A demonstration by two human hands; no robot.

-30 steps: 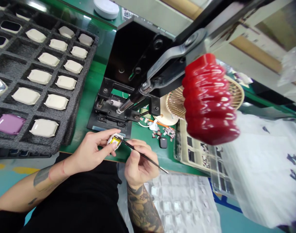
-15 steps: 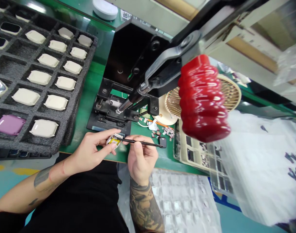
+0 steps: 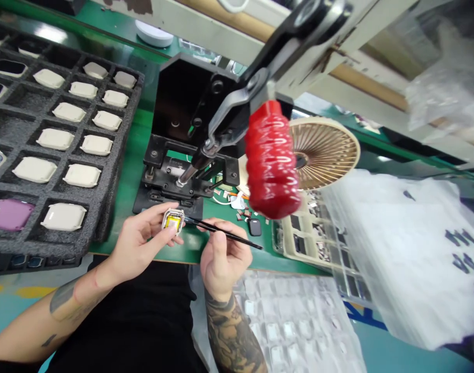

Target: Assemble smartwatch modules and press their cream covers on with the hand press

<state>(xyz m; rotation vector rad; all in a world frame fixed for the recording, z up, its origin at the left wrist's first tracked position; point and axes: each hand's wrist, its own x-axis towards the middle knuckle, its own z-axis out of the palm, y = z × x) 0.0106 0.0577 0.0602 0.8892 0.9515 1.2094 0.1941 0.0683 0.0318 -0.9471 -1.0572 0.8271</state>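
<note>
Between its thumb and fingers, my left hand holds a small pale watch case, its open side facing up. Yellow and silvery parts show inside the case. My right hand grips a pair of black tweezers like a pen. The tips of the tweezers point left and end close to the case's right edge; whether they touch it I cannot tell. On the green bench, right of the tweezers, lies a small dark square watch piece.
A black press with a red handle stands ahead. Foam trays of watch cases lie left. Behind the handle is a beige fan. A parts box and plastic sheets are at right; a clear blister tray lies below.
The tweezer tips have drawn away from inside the watch case to beside its right edge. The case is tilted more toward me, showing its inside. The whole view has shifted slightly.
</note>
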